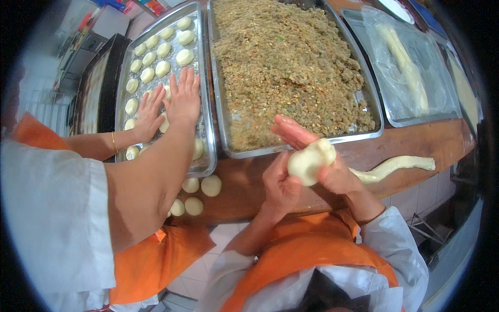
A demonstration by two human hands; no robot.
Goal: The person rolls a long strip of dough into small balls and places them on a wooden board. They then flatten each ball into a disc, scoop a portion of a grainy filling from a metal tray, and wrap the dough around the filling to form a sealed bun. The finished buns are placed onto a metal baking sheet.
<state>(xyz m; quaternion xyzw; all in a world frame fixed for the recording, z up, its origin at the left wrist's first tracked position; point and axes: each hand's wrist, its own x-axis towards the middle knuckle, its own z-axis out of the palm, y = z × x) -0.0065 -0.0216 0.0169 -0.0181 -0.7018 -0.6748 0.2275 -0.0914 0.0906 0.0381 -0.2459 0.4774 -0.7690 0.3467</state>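
Note:
Between my two hands is a rounded lump of pale dough, with a smaller bulge at its upper right. My left hand cups its left side. My right hand wraps the other side, thumb across the front and shiny fingers reaching behind it. The lump is held above the near edge of the wooden table, just in front of a large metal tray heaped with crumbly brown filling. A smooth rope of dough lies on the wood to the right, partly hidden by my right hand.
At left, a co-worker's hands rest over dough rounds on a floured metal tray. Several dough rounds lie on the table below it. Far right, another tray holds a long dough piece under clear plastic.

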